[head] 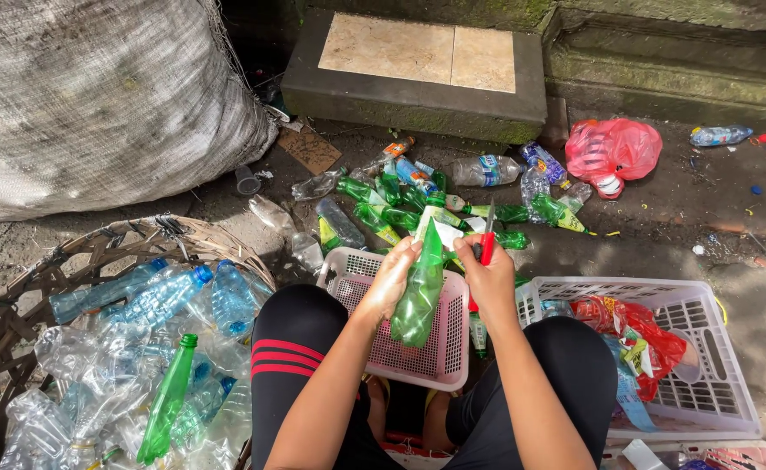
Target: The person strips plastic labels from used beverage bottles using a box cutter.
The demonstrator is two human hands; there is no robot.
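Note:
My left hand (391,277) grips a crushed green plastic bottle (419,296), held upright over a pink plastic basket (418,357) between my knees. My right hand (490,283) holds a red-handled knife (487,242), its blade pointing up beside the top of the bottle. Both hands are close together above the basket. The bottle's neck is hidden behind my fingers.
A woven basket (70,261) full of clear, blue and green bottles sits at left. A white crate (705,365) with red wrappers stands at right. More bottles (409,196) litter the ground ahead, with a red plastic bag (613,148), a large grey sack (96,96) and a stone step (418,65).

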